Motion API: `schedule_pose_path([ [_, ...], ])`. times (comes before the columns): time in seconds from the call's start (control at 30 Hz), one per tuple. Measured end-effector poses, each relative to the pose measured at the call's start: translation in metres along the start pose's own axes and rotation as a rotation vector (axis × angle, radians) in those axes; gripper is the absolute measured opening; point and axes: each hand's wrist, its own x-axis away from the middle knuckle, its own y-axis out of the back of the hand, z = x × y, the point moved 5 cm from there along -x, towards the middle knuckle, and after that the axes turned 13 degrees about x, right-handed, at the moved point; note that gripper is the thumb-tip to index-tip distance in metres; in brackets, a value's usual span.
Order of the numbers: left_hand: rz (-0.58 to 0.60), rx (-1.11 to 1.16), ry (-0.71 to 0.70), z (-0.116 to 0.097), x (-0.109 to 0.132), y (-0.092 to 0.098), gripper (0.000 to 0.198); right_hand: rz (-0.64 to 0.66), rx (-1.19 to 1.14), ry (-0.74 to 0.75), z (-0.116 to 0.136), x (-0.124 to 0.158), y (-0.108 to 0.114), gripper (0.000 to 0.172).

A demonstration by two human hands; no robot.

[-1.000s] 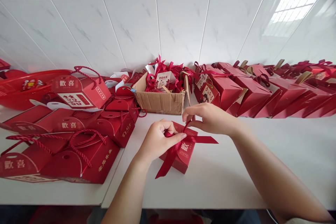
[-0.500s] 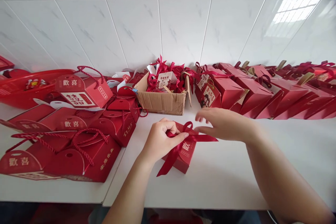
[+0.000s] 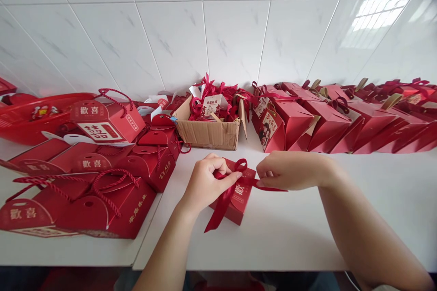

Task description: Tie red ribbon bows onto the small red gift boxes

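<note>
Well, right hand (image 3: 287, 171) crooked at ribbon (image 3: 222, 207)

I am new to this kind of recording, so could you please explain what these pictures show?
There is no machine: these are a person's bare hands, seen from one camera worn on the head, looking forward and down. The left hand pinches a shiny dark red fabric ribbon above a small red cardboard box; the right hand holds the ribbon's tail. On the white tabletop behind stands an open brown cardboard carton, with rope-handled red cardboard boxes left and slanted red cardboard boxes right.
</note>
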Motion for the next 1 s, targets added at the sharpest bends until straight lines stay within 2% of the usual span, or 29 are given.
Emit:
schedule_pose_path([
  [0.13,0.008,-0.049,-0.020,0.001,0.000,0.001,0.046,-0.027,0.043,0.088,0.025,0.008,-0.001,0.030],
  [0.27,0.019,-0.074,-0.030,0.002,-0.001,0.001,0.043,0.002,0.109,0.125,0.044,0.004,-0.013,0.022],
  [0.37,0.011,-0.072,-0.022,0.002,-0.001,0.001,0.043,0.008,0.106,0.089,0.045,-0.003,-0.018,0.022],
  [0.53,0.014,-0.052,-0.010,0.001,-0.001,0.001,0.045,-0.042,0.110,0.002,0.030,0.005,-0.009,0.028],
  [0.63,0.017,-0.044,0.005,0.001,-0.001,0.001,0.043,-0.162,0.221,-0.071,0.028,0.015,0.001,0.029],
  [0.67,0.016,-0.042,0.005,0.001,-0.001,0.000,0.042,-0.238,0.256,-0.057,0.033,0.018,0.005,0.022],
  [0.73,0.006,-0.038,0.000,0.001,-0.001,0.000,0.042,-0.408,0.284,0.074,0.056,0.018,0.007,0.008],
  [0.8,-0.005,-0.026,0.006,0.001,-0.001,-0.001,0.043,-0.540,0.328,0.247,0.086,0.013,0.001,0.008],
  [0.83,-0.008,-0.019,0.012,0.001,-0.001,-0.001,0.044,-0.582,0.373,0.263,0.099,0.008,-0.004,0.010],
  [0.9,-0.009,-0.006,0.021,0.001,0.000,-0.001,0.043,-0.577,0.438,0.276,0.117,-0.006,-0.018,0.013],
  [1.0,-0.001,0.004,0.006,0.000,0.000,-0.001,0.044,-0.513,0.447,0.195,0.123,-0.020,-0.025,0.014],
])
